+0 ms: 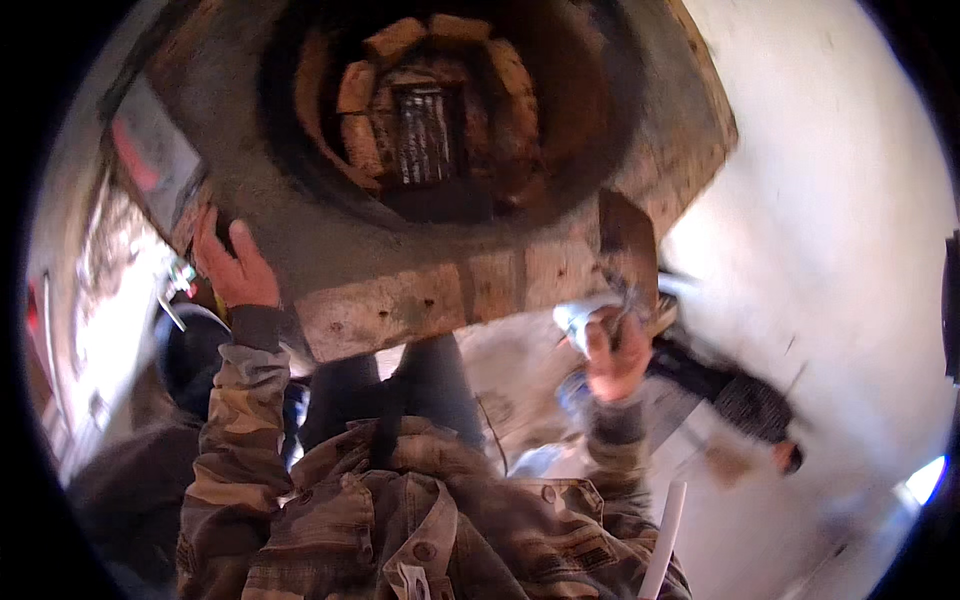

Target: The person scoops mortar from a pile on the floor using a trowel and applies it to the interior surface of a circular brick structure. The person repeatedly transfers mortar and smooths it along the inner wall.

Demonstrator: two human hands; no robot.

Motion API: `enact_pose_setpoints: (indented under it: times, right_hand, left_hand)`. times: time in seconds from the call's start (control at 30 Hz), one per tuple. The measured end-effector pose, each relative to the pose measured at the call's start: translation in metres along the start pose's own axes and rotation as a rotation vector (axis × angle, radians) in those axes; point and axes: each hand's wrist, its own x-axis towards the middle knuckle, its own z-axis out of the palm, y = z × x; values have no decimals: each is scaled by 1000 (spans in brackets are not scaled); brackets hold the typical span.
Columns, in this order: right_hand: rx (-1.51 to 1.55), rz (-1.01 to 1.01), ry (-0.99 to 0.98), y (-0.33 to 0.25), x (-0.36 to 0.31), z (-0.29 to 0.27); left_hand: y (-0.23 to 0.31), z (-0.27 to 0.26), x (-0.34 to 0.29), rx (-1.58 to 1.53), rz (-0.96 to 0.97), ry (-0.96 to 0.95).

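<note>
Before me stands a brick stove (390,300) with mortar-smeared top and a deep round opening. Inside it, bricks (357,88) ring a metal grate (425,135). My left hand (238,268) lies against the stove's left edge, fingers stretched out and apart, with no tool in it. My right hand (612,355) is closed round the handle of a trowel (630,235), just off the front right edge. The trowel's dark blade points away from me, over the brick rim. A pale, bluish blurred thing (574,322) shows beside the right hand; what it is I cannot tell.
A grey plate with a red patch (150,160) sits at the stove's left corner. Below it is a dark round container (190,350). On the right rises a white wall (830,200), with a dark long object (740,395) at its foot. A white tube (662,540) is near my right side.
</note>
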Motion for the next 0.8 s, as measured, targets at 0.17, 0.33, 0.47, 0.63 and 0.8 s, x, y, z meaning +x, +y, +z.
enact_pose_setpoints:
  times: [0.17, 0.33, 0.47, 0.63, 0.8]
  right_hand:
    - [492, 1080, 342, -60, -243, 113]
    - [330, 1512, -51, -84, -398, 193]
    - [356, 1692, -98, -95, -475, 265]
    - [490, 1729, 77, -65, -542, 359]
    - [873, 2029, 248, 4, -592, 413]
  left_hand:
    - [-2, -4, 16, -55, 96, -138]
    - [-60, 0, 35, -144, 79, -213]
    - [-127, 14, 79, 188, -15, -272]
    - [-172, 4, 168, 839, 507, -228]
    - [-149, -26, 178, 774, 838, -158]
